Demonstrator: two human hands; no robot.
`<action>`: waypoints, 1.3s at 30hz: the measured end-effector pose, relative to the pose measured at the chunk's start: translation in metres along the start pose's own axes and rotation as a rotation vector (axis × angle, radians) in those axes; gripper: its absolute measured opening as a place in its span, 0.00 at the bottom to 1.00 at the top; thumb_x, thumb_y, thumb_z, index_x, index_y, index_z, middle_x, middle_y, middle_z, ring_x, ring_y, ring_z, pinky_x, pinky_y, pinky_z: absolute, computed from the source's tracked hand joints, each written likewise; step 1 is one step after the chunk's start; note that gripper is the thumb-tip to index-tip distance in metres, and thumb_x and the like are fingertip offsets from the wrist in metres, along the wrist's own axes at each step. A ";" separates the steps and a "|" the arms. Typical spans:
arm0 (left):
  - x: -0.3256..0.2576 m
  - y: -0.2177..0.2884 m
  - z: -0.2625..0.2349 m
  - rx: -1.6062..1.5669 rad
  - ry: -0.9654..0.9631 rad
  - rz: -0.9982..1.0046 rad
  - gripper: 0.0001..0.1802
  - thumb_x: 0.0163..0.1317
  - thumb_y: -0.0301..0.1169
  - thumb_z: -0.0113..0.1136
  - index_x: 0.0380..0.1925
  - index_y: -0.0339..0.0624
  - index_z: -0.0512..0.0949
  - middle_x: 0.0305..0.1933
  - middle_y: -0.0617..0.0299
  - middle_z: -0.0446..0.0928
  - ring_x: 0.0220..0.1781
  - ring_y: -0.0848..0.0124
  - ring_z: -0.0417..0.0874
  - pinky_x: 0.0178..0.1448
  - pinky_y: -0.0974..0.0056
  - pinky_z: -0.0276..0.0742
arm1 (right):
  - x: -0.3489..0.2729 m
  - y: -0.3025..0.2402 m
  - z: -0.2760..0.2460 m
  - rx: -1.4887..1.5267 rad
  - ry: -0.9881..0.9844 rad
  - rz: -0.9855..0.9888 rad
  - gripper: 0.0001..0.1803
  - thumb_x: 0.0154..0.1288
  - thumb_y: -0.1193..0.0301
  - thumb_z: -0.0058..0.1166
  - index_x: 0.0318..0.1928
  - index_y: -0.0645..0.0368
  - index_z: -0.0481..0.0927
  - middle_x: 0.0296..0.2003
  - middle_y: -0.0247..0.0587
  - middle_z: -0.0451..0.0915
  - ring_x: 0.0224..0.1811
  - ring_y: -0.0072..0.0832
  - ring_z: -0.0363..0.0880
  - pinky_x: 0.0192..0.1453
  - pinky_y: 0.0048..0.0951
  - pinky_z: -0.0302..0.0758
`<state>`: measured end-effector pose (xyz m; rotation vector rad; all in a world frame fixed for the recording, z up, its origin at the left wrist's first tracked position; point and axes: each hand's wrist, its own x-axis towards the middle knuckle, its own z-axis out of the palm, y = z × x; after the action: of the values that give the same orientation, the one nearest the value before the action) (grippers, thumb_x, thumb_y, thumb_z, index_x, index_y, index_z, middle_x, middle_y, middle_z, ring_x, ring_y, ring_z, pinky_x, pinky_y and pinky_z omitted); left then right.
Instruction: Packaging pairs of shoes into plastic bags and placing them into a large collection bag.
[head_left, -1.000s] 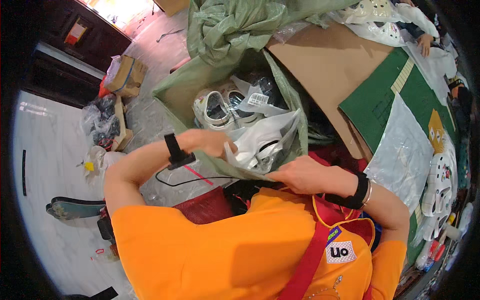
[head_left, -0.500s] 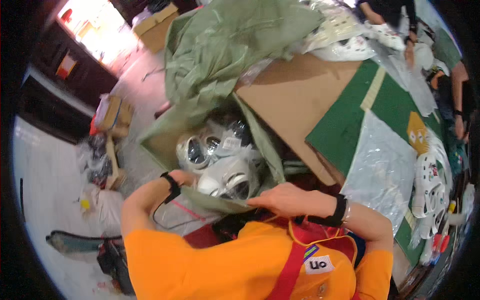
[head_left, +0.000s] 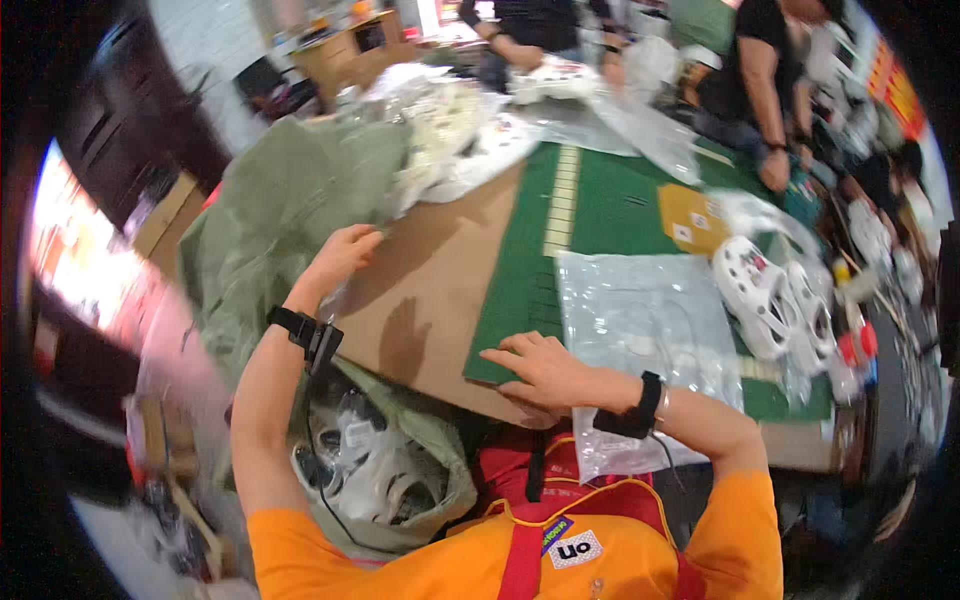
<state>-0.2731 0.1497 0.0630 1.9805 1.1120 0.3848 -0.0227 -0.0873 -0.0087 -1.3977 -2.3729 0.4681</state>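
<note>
While both forearms rise from the lower edge of the head view, the left hand (head_left: 340,256) lies open, fingers on the far left corner of a brown cardboard sheet (head_left: 430,290), beside a crumpled olive-green sack (head_left: 280,200). The right hand (head_left: 535,365) rests flat and open, gripping nothing, across the near edge where cardboard meets green cutting mat (head_left: 610,210). Just right of it lies a clear plastic bag (head_left: 650,320); white perforated clogs (head_left: 775,295) sit farther right. Below the left forearm, bagged white clogs (head_left: 375,475) fill the sack's mouth
</note>
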 end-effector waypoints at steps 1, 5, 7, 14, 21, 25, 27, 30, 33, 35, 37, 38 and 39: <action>0.025 -0.010 0.009 -0.140 0.097 -0.090 0.29 0.59 0.41 0.54 0.55 0.33 0.66 0.46 0.55 0.75 0.44 0.63 0.77 0.46 0.62 0.74 | -0.008 0.016 0.003 -0.071 0.044 0.046 0.31 0.55 0.60 0.53 0.60 0.48 0.62 0.52 0.50 0.66 0.55 0.45 0.63 0.54 0.45 0.63; 0.114 -0.071 0.024 -0.557 0.343 -0.347 0.29 0.57 0.47 0.57 0.53 0.41 0.67 0.43 0.59 0.72 0.36 0.65 0.75 0.39 0.62 0.72 | -0.038 0.066 0.010 -0.202 -0.025 0.276 0.35 0.60 0.53 0.46 0.65 0.51 0.55 0.61 0.56 0.56 0.65 0.49 0.52 0.61 0.52 0.54; 0.144 -0.061 0.034 -0.587 0.377 -0.395 0.28 0.56 0.49 0.58 0.51 0.43 0.68 0.40 0.60 0.71 0.32 0.67 0.74 0.35 0.64 0.71 | -0.053 0.081 0.019 -0.193 -0.045 0.312 0.36 0.62 0.51 0.41 0.66 0.53 0.52 0.64 0.57 0.51 0.67 0.49 0.48 0.64 0.54 0.50; 0.194 -0.103 0.020 -1.281 0.356 -0.250 0.08 0.57 0.35 0.58 0.34 0.47 0.72 0.29 0.64 0.72 0.26 0.72 0.71 0.26 0.67 0.68 | -0.043 0.075 0.007 -0.080 -0.317 0.327 0.38 0.65 0.47 0.32 0.68 0.56 0.44 0.68 0.56 0.36 0.71 0.48 0.32 0.69 0.55 0.33; 0.155 0.034 0.041 -0.795 0.256 0.041 0.13 0.54 0.31 0.58 0.38 0.39 0.71 0.32 0.60 0.73 0.29 0.71 0.72 0.29 0.65 0.67 | -0.042 0.084 -0.012 -0.011 -0.473 0.354 0.43 0.62 0.44 0.37 0.68 0.56 0.42 0.68 0.55 0.34 0.71 0.48 0.33 0.69 0.53 0.33; 0.111 0.073 0.073 -0.593 0.080 0.231 0.35 0.56 0.35 0.58 0.61 0.34 0.57 0.52 0.55 0.71 0.44 0.72 0.74 0.40 0.68 0.69 | -0.016 0.112 -0.032 0.645 -0.254 0.298 0.45 0.61 0.42 0.39 0.68 0.53 0.40 0.68 0.52 0.38 0.68 0.49 0.47 0.66 0.53 0.47; 0.064 0.078 0.105 -0.606 -0.144 0.200 0.36 0.58 0.36 0.57 0.63 0.36 0.54 0.56 0.52 0.70 0.49 0.69 0.73 0.46 0.67 0.69 | -0.004 0.097 -0.058 1.263 0.092 0.659 0.47 0.60 0.41 0.41 0.68 0.48 0.33 0.66 0.50 0.48 0.60 0.45 0.61 0.58 0.50 0.61; -0.007 0.098 0.130 -0.253 -0.605 0.030 0.35 0.61 0.40 0.54 0.62 0.34 0.54 0.52 0.54 0.71 0.50 0.66 0.73 0.55 0.67 0.67 | 0.006 0.106 -0.052 1.629 0.473 0.764 0.51 0.58 0.44 0.48 0.68 0.46 0.28 0.64 0.49 0.53 0.56 0.40 0.65 0.53 0.48 0.65; -0.049 0.057 0.162 0.240 -0.708 0.405 0.35 0.61 0.42 0.54 0.62 0.35 0.55 0.53 0.49 0.71 0.52 0.63 0.72 0.57 0.65 0.66 | 0.008 0.095 -0.042 1.429 0.555 0.851 0.54 0.56 0.50 0.55 0.67 0.47 0.27 0.64 0.49 0.51 0.57 0.41 0.63 0.53 0.50 0.64; -0.063 0.046 0.166 0.206 -0.777 0.433 0.32 0.61 0.41 0.54 0.61 0.37 0.58 0.53 0.48 0.70 0.51 0.64 0.73 0.54 0.65 0.68 | 0.001 0.093 -0.036 1.344 0.454 0.822 0.55 0.56 0.52 0.57 0.67 0.48 0.27 0.65 0.48 0.49 0.58 0.41 0.62 0.53 0.50 0.64; -0.076 0.062 0.151 0.003 -0.863 0.380 0.31 0.60 0.40 0.55 0.60 0.37 0.59 0.53 0.48 0.71 0.51 0.65 0.74 0.52 0.64 0.69 | -0.006 0.091 -0.032 1.174 0.454 0.805 0.52 0.54 0.58 0.59 0.68 0.53 0.35 0.63 0.49 0.52 0.59 0.40 0.60 0.56 0.45 0.63; -0.082 0.068 0.145 -0.192 -0.942 0.341 0.30 0.60 0.39 0.55 0.59 0.38 0.60 0.52 0.48 0.71 0.50 0.66 0.74 0.51 0.64 0.70 | -0.011 0.094 -0.027 1.179 0.442 0.809 0.52 0.54 0.58 0.59 0.68 0.53 0.35 0.63 0.49 0.52 0.59 0.40 0.60 0.56 0.45 0.63; -0.091 0.067 0.142 -0.165 -0.876 0.502 0.24 0.60 0.36 0.56 0.53 0.35 0.66 0.47 0.52 0.74 0.44 0.68 0.76 0.46 0.65 0.72 | -0.015 0.098 -0.022 0.834 0.522 0.729 0.48 0.53 0.61 0.59 0.67 0.54 0.41 0.61 0.50 0.54 0.58 0.40 0.61 0.56 0.41 0.64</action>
<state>-0.2016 -0.0146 0.0375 1.9350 0.0315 -0.1492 0.0693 -0.0532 -0.0346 -1.6133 -0.9969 0.9773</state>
